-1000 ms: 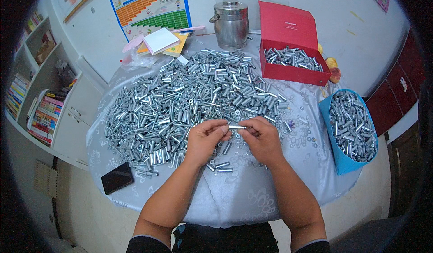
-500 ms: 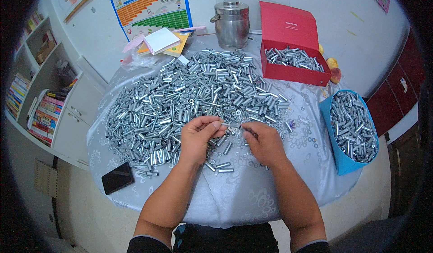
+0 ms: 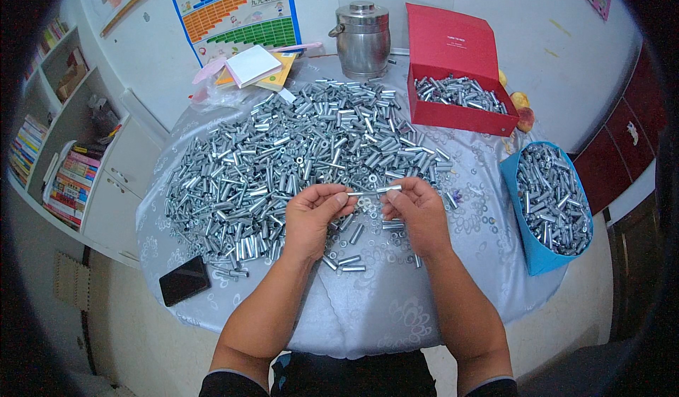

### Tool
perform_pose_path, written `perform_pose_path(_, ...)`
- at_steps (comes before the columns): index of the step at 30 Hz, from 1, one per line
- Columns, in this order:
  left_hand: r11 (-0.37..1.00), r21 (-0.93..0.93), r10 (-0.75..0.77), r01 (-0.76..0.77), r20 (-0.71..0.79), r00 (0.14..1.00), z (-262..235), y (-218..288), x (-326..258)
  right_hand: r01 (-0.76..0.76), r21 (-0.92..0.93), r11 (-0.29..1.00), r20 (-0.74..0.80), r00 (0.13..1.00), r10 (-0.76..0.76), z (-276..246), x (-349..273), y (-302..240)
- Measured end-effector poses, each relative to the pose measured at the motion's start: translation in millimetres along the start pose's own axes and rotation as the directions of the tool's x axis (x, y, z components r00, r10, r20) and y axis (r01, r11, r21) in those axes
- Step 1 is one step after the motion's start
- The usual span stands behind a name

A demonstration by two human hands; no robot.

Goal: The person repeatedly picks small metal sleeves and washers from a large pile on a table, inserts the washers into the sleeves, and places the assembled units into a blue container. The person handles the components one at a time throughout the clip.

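Observation:
My left hand (image 3: 308,222) pinches a thin metal bolt (image 3: 356,194) between thumb and fingers, its free end pointing right. A shiny metal sleeve (image 3: 390,188) is gripped by my right hand (image 3: 423,219), close to the bolt's tip. Whether the two touch is too small to tell. Both hands are raised over the near edge of a wide pile of metal sleeves, bolts and washers (image 3: 297,153). Several loose sleeves (image 3: 350,260) lie on the cloth between my forearms.
Silvery cloth covers the table (image 3: 353,305). A red box (image 3: 460,118) and a blue bin (image 3: 525,217), both holding metal parts, stand at the right. A black phone (image 3: 184,281) lies front left. Behind the pile are a steel pot (image 3: 363,43) and books (image 3: 253,65).
My right hand has turned and lifted slightly, and a sleeve now shows in its fingers. The left hand still holds the bolt, nearly unmoved.

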State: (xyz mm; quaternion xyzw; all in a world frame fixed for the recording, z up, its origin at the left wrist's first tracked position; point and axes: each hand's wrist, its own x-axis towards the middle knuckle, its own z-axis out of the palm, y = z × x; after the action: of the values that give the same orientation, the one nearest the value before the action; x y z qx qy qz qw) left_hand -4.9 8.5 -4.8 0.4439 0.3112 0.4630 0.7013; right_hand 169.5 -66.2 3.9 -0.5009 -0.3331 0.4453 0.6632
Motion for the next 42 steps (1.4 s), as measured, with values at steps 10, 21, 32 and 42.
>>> perform_pose_path(10, 0.998, 0.002, -0.057, 0.057, 0.002, 0.998, 2.0, -2.0, -0.6, -0.036, -0.121, 0.992, 0.116, 0.992, 0.050, 1.5, -1.9, 2.9)
perform_pose_path(21, 0.991, 0.080, -0.112, 0.112, 0.001, 0.994, 7.4, 0.1, -3.5, 0.255, -0.541, 0.801, 0.105, 0.966, -0.237, -3.7, -4.5, 8.7)
perform_pose_path(32, 0.979, -0.131, -0.155, 0.153, -0.005, 0.988, 5.4, -2.1, -3.3, 0.223, -0.323, 0.920, 0.141, 0.972, -0.186, -1.5, -4.6, 8.1)
perform_pose_path(42, 0.972, -0.148, -0.187, 0.182, -0.016, 0.982, 3.8, -3.1, -1.6, 0.343, -0.346, 0.873, 0.137, 0.939, -0.315, 2.6, -7.6, 1.8)
